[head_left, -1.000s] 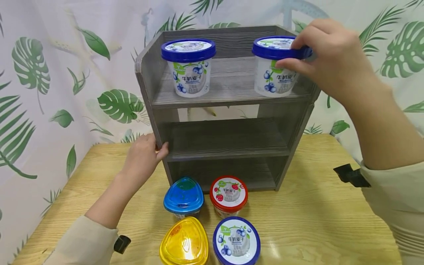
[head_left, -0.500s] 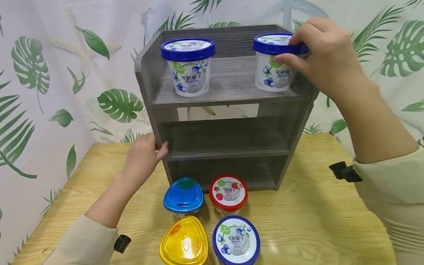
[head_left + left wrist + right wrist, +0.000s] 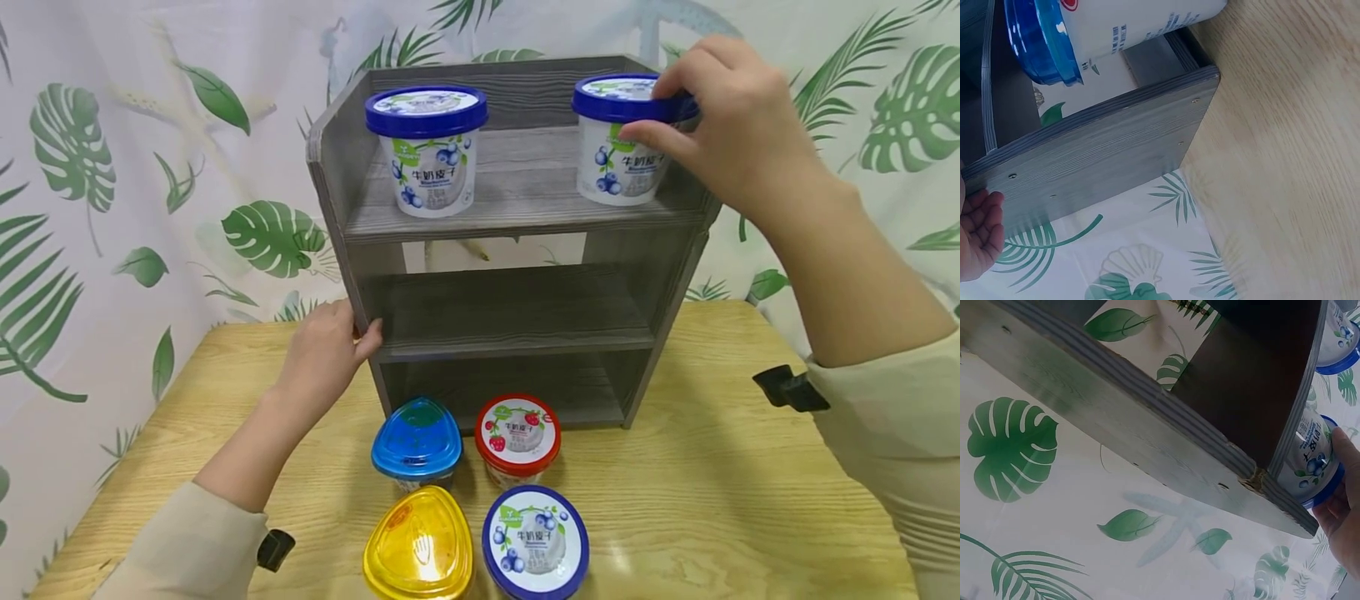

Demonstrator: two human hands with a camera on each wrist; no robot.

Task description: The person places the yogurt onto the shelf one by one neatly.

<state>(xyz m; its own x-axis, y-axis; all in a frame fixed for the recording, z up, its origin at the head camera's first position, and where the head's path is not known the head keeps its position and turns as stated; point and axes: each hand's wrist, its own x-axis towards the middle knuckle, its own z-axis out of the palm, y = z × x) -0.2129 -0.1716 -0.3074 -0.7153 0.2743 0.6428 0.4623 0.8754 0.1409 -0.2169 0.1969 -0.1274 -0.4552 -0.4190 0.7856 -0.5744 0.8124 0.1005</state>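
At the top right of the grey wooden shelf (image 3: 495, 225), my right hand (image 3: 750, 125) grips a white tub with a dark blue lid (image 3: 617, 167) by the lid, thumb in front and fingers over the top. Blueberries are printed on this tub, which stands upright on the top board. In the right wrist view the same tub (image 3: 1310, 456) shows beside the shelf's edge. My left hand (image 3: 322, 354) holds the shelf's left side panel, its thumb over the front edge. The left wrist view shows its curled fingers (image 3: 988, 219) against the outer face of that panel.
Another blueberry tub (image 3: 429, 158) stands at the top board's left. On the wooden table (image 3: 720, 500) before the shelf are a blue-lidded container (image 3: 417, 442), a red-lidded strawberry tub (image 3: 517, 437), a yellow-lidded container (image 3: 420, 546) and a third blueberry tub (image 3: 536, 542). Leaf-patterned cloth (image 3: 150, 208) hangs behind.
Over the first half second, my right hand slid the tub slightly back on the top board; since then it has hardly moved. My left hand keeps its place on the side panel.
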